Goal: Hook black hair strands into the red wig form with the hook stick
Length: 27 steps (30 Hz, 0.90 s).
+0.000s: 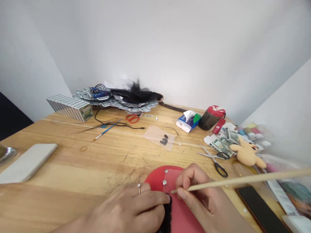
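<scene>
My left hand [133, 208], with a ring on one finger, has its fingers pressed together on a black fuzzy strip [168, 215]. That strip lies on a red rounded flat piece [157, 174], whose lower part runs out of view. Two small silvery studs [165, 176] sit near its top. Between thumb and forefinger, my right hand [199, 194] pinches a thin pale wooden stick [243, 179] close to its tip. The tip points left, just beside the strip's upper end. I cannot tell whether it touches. Loose dark hairs [128, 170] lie on the table beyond my left hand.
Black-handled scissors [215, 160], a yellow doll [247, 155] and a dark phone [259, 207] lie right. A tissue pack [187, 121] and a red-lidded jar [211, 118] stand behind. Farther left are a paintbrush [107, 130], a white slab [29, 161] and stacked boxes [70, 106].
</scene>
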Each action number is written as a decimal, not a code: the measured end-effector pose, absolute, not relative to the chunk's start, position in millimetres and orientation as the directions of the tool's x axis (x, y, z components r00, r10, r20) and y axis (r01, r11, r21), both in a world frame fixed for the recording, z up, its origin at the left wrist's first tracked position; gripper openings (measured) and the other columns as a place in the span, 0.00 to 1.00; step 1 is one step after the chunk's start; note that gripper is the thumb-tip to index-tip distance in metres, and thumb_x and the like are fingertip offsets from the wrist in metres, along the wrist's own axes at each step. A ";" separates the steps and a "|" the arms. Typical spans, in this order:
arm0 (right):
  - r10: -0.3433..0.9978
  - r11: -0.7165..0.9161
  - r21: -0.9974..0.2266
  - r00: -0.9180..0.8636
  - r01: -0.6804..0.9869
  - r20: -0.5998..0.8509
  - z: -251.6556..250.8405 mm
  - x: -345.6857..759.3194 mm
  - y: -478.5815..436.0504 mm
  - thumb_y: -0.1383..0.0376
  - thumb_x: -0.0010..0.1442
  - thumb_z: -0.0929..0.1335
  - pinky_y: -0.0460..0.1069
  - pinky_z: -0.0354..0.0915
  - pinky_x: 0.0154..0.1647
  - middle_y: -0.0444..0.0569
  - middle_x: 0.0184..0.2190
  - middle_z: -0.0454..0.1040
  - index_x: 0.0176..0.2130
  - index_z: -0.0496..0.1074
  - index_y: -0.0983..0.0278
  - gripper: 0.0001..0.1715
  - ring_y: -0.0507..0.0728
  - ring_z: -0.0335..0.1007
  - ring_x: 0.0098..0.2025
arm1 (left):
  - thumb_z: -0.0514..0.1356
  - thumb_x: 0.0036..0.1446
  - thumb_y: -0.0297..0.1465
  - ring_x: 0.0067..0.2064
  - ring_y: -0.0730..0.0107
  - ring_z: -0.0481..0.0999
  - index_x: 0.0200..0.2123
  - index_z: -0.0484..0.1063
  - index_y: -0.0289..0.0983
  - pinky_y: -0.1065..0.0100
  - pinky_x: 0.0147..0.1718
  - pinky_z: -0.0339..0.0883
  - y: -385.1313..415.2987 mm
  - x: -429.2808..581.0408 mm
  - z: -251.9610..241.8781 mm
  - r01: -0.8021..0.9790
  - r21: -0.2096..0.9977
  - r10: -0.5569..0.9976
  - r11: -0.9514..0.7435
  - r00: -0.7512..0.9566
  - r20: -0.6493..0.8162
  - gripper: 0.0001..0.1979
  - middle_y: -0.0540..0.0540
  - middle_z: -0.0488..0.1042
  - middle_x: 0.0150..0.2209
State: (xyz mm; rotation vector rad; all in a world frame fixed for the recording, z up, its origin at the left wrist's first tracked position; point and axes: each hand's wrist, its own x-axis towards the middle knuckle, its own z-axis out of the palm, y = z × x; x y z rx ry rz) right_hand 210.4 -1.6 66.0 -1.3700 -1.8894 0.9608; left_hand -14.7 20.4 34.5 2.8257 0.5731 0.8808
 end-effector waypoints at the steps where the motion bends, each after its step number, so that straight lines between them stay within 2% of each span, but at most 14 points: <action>1: 0.958 0.211 -0.831 -0.277 0.514 0.072 64.9 210.6 -1.5 0.63 0.68 0.61 0.49 0.62 0.31 0.42 0.28 0.66 0.32 0.60 0.58 0.10 0.55 0.65 0.30 | 0.41 0.74 0.30 0.37 0.72 0.81 0.43 0.72 0.41 0.72 0.42 0.72 21.2 -14.8 36.9 0.310 0.235 0.388 -0.921 0.773 0.502 0.19 0.50 0.82 0.47; 8: 0.932 0.295 -0.823 -0.337 0.484 0.136 55.4 214.7 0.4 0.65 0.69 0.60 0.49 0.63 0.32 0.42 0.30 0.69 0.34 0.60 0.57 0.09 0.55 0.67 0.31 | 0.45 0.72 0.25 0.39 0.70 0.82 0.40 0.70 0.39 0.73 0.41 0.73 20.7 -16.3 44.9 0.279 0.289 0.393 -0.916 0.772 0.499 0.15 0.49 0.81 0.47; 12: 0.950 0.210 -0.854 -0.304 0.476 0.064 59.3 214.6 0.7 0.63 0.69 0.61 0.49 0.62 0.32 0.43 0.29 0.66 0.33 0.60 0.58 0.10 0.55 0.65 0.31 | 0.45 0.72 0.28 0.39 0.70 0.81 0.43 0.71 0.40 0.73 0.42 0.73 20.0 -16.1 43.0 0.291 0.270 0.390 -0.918 0.783 0.485 0.14 0.48 0.82 0.46; 16: 0.945 0.125 -0.895 -0.327 0.428 -0.025 64.6 215.3 0.9 0.60 0.69 0.61 0.48 0.61 0.30 0.41 0.29 0.64 0.33 0.60 0.58 0.11 0.54 0.61 0.30 | 0.44 0.72 0.25 0.38 0.72 0.81 0.42 0.69 0.39 0.75 0.41 0.71 21.7 -16.0 40.1 0.267 0.302 0.395 -0.915 0.749 0.533 0.14 0.50 0.81 0.46; 20: 0.945 0.131 -0.879 -0.326 0.459 -0.029 65.4 215.6 0.8 0.62 0.70 0.60 0.48 0.60 0.31 0.41 0.29 0.63 0.34 0.60 0.58 0.10 0.54 0.59 0.30 | 0.45 0.72 0.27 0.40 0.70 0.81 0.45 0.70 0.40 0.73 0.40 0.71 21.4 -16.9 38.0 0.278 0.321 0.407 -0.906 0.784 0.469 0.14 0.49 0.81 0.48; 23: 0.944 0.134 -0.867 -0.327 0.480 -0.035 66.3 214.4 1.1 0.64 0.69 0.60 0.49 0.60 0.32 0.41 0.30 0.63 0.34 0.59 0.58 0.09 0.54 0.59 0.31 | 0.41 0.73 0.31 0.38 0.70 0.81 0.44 0.69 0.41 0.72 0.38 0.71 21.0 -16.8 32.9 0.259 0.326 0.397 -0.909 0.775 0.492 0.17 0.48 0.81 0.47; 27: 0.945 0.138 -0.853 -0.324 0.502 -0.038 68.2 212.6 0.3 0.67 0.66 0.61 0.49 0.60 0.33 0.41 0.29 0.64 0.33 0.59 0.58 0.08 0.55 0.60 0.31 | 0.40 0.74 0.31 0.35 0.71 0.81 0.42 0.68 0.41 0.73 0.36 0.70 21.0 -15.4 25.1 0.294 0.279 0.400 -0.914 0.764 0.507 0.17 0.48 0.81 0.45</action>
